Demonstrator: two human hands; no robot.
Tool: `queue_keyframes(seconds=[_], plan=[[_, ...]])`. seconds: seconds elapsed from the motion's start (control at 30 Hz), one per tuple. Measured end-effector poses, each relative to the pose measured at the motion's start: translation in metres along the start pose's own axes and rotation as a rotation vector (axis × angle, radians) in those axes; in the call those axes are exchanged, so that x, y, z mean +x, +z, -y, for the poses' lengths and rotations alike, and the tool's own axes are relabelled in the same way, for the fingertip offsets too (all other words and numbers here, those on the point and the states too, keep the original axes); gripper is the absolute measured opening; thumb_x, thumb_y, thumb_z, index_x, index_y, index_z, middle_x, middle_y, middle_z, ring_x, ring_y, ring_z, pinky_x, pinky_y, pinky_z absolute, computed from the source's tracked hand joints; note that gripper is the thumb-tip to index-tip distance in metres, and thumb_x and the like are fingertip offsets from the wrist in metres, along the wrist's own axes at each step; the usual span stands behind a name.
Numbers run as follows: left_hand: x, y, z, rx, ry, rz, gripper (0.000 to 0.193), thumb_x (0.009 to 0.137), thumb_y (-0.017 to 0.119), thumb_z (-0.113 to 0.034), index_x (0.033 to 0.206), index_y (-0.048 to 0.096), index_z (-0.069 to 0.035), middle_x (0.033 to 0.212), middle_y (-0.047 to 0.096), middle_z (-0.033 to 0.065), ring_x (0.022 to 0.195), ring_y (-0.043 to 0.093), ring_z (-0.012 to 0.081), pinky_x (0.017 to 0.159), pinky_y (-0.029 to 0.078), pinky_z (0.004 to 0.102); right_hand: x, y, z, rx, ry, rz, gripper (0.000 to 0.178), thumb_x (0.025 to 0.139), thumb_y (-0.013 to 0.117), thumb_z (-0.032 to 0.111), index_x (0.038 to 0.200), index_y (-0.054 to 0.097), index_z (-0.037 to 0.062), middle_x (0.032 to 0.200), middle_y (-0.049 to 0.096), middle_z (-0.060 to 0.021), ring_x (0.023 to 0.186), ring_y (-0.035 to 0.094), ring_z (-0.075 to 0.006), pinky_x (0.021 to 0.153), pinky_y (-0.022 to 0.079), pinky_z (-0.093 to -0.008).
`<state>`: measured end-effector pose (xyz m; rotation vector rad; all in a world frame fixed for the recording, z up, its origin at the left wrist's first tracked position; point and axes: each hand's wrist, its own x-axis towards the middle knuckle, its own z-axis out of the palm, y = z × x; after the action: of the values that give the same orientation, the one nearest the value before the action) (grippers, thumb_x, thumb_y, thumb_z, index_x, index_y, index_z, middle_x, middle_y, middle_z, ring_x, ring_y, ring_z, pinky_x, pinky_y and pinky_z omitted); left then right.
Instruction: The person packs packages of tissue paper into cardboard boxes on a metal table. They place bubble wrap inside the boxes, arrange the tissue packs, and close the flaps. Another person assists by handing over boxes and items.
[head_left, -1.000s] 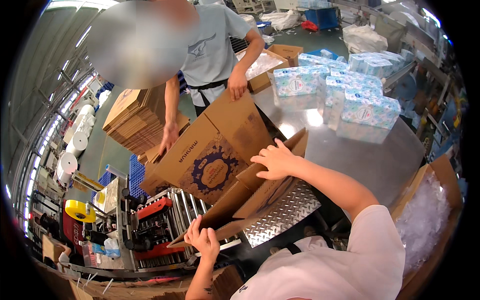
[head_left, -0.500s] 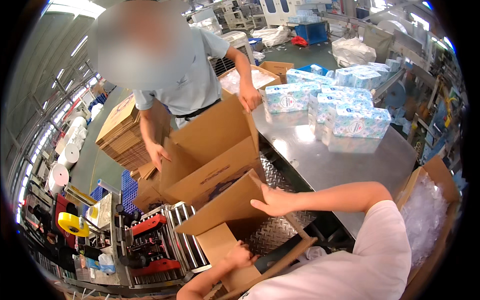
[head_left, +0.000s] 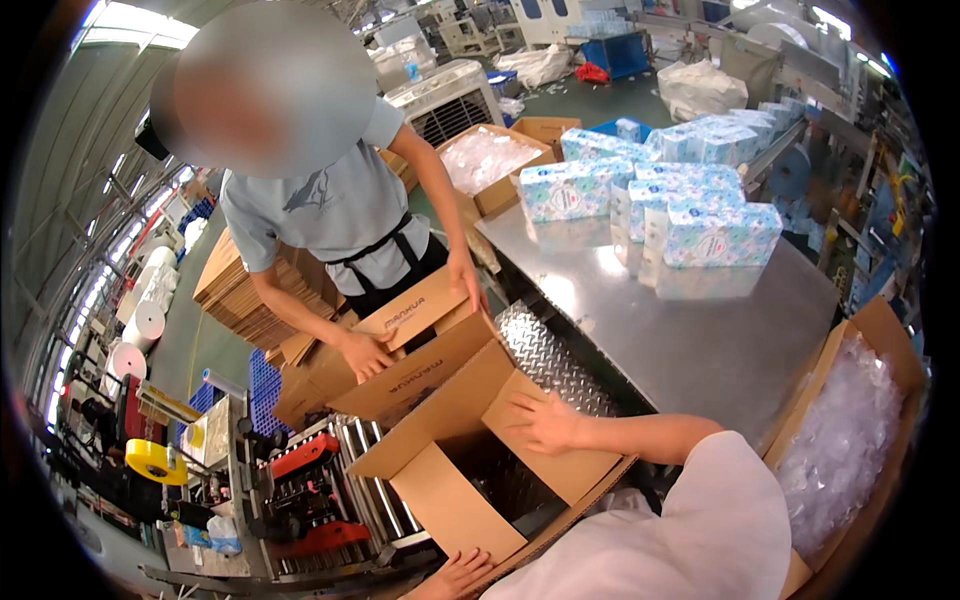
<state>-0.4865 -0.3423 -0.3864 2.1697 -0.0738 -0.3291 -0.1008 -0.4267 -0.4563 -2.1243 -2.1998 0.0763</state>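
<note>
In front of me stands a cardboard box (head_left: 455, 495) with its top flaps spread; its inside is dark. My right hand (head_left: 540, 422) lies with fingers spread on the flap at its right side. At the near left corner my left hand (head_left: 462, 574) rests with stretched fingers against the cardboard, beside the left flap. Just beyond, touching or nearly touching my box, is a second cardboard box (head_left: 415, 375). A co-worker across from me has both hands (head_left: 366, 352) on that box's flaps.
Packs of wrapped tissue (head_left: 720, 235) stand on a metal table (head_left: 680, 340) at right. A roller conveyor (head_left: 365, 470) with red parts and a yellow tape roll (head_left: 155, 461) lie left. Flattened cartons (head_left: 250, 290) are stacked behind. A carton of clear plastic (head_left: 840, 450) stands at far right.
My right hand has pushed the right flap down, and my left hand has drawn back from inside to the near corner. The co-worker has leaned in and folded flaps of the other box.
</note>
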Motion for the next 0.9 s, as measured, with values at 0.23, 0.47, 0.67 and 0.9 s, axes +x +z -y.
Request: queue_keyframes(seconds=[0.23, 0.47, 0.67, 0.9], plan=[[-0.056, 0.051, 0.070, -0.901, -0.486, -0.863, 0.042, 0.089, 0.059, -0.029, 0.115, 0.057, 0.003, 0.106, 0.062, 0.0195, 0.102, 0.058, 0.0259, 0.083, 0.049, 0.0401, 0.083, -0.051, -0.002, 0.215, -0.470, 0.381, 0.038, 0.088, 0.050, 0.041, 0.093, 0.068, 0.0082, 0.094, 0.063, -0.0172, 0.093, 0.056, -0.0309, 0.070, 0.047, -0.0492], [-0.012, -0.033, 0.074, -1.322, -0.685, -0.677, 0.050, 0.093, 0.055, -0.033, 0.132, 0.043, -0.003, 0.126, 0.054, 0.0092, 0.115, 0.053, 0.0257, 0.093, 0.046, 0.0452, 0.125, -0.141, 0.051, 0.268, -0.167, -0.713, 0.049, 0.092, 0.043, 0.047, 0.084, 0.062, 0.0026, 0.080, 0.065, -0.0141, 0.074, 0.062, -0.0338, 0.065, 0.048, -0.0435], [0.030, -0.047, 0.044, -1.119, -0.782, -0.757, 0.056, 0.092, 0.056, -0.037, 0.131, 0.042, 0.001, 0.122, 0.056, 0.0124, 0.107, 0.057, 0.0241, 0.090, 0.047, 0.0378, -0.004, -0.010, 0.074, 0.144, -0.121, -0.444, 0.053, 0.090, 0.045, 0.048, 0.122, 0.054, 0.0078, 0.128, 0.052, -0.0150, 0.126, 0.041, -0.0333, 0.100, 0.026, -0.0568], [0.099, -0.073, 0.024, -1.064, 0.027, -0.632, 0.056, 0.094, 0.052, -0.036, 0.134, 0.040, 0.000, 0.137, 0.043, 0.0128, 0.124, 0.043, 0.0204, 0.102, 0.035, 0.0332, -0.116, -0.042, -0.076, 0.531, 0.552, -0.224, 0.042, 0.099, 0.027, 0.035, 0.133, 0.048, 0.0190, 0.140, 0.043, -0.0086, 0.132, 0.036, -0.0260, 0.105, 0.014, -0.0623]])
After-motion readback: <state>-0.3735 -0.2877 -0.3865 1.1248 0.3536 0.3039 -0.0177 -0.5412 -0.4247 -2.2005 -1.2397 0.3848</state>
